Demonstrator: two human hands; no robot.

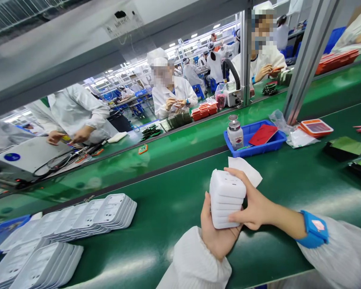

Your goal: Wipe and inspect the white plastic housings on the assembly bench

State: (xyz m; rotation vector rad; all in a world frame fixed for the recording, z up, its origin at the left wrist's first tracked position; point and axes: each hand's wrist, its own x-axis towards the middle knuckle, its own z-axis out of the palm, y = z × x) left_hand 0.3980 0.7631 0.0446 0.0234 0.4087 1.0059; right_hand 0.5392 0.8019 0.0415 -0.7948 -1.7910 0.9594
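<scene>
Between my two hands is a stack of white plastic casings (225,200), nested one on another and held above the green bench. My left hand (218,237) cups the stack from below and along its left side. From the right, my right hand (251,204) grips it, with fingers over the top and thumb across the near face. Small dark slots show on the end casing. A white sheet of paper (249,172) lies just behind the stack. More white casings (111,210) sit in overlapping stacks at the left, with another group (51,265) nearer me.
A blue tray (258,151) holds a dispenser bottle (235,134) and a red card (263,134). Orange-framed parts (315,127) lie right of it. A metal post (314,60) rises at the bench's back. Beyond runs a green conveyor (174,142) with a circuit board (142,149); co-workers sit opposite.
</scene>
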